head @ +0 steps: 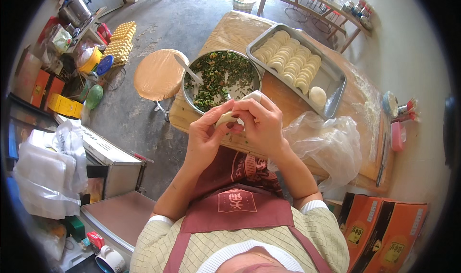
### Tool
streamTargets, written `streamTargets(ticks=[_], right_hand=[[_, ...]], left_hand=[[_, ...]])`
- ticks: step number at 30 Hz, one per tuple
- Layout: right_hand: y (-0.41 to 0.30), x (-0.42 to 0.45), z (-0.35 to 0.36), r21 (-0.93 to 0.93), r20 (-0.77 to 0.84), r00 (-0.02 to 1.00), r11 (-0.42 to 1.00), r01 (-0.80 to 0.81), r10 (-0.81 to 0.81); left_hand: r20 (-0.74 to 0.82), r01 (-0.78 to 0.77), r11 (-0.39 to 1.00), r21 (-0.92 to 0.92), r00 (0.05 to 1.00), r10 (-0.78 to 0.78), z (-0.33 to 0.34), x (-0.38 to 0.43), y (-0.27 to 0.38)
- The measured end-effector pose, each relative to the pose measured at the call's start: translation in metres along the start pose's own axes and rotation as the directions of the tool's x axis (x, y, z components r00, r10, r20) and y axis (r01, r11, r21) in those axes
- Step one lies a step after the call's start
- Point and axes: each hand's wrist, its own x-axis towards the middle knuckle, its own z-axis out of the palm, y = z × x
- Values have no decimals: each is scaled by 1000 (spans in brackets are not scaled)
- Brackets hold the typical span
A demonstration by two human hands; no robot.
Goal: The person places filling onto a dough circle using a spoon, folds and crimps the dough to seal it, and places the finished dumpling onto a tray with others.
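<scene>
Both hands meet over the near edge of the wooden table, in front of a metal bowl (258,87) of chopped green filling (223,69). My left hand (207,130) pinches a folded dough wrapper (225,118) between thumb and fingers. On its other side, my right hand (263,123) grips the same wrapper's edge with the fingertips. Something pale lies across the right fingers; I cannot tell what. A white spoon (189,70) leans in the bowl. Behind it, a metal tray (335,98) holds rows of overlapping crescent dough pieces (290,58) and a round dough piece (317,96).
A crumpled clear plastic bag (327,143) lies on the wooden table (234,29), right of my hands. Flour (367,100) dusts its right side. A round stool (158,74) stands to the left. Orange boxes (389,229) are at lower right; a metal cabinet (122,175) stands left.
</scene>
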Motion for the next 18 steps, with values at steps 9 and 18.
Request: streamTargets(ticks=[9,18], right_hand=[[-13,7,-14,-41,91,992,995,86,-82],[-15,3,-21,-119,115,990,988,97,-83]], left_hand=[[28,-21,943,333,1000,12,4,1,22],[-9,-65,976,207,998,68,16,3,18]])
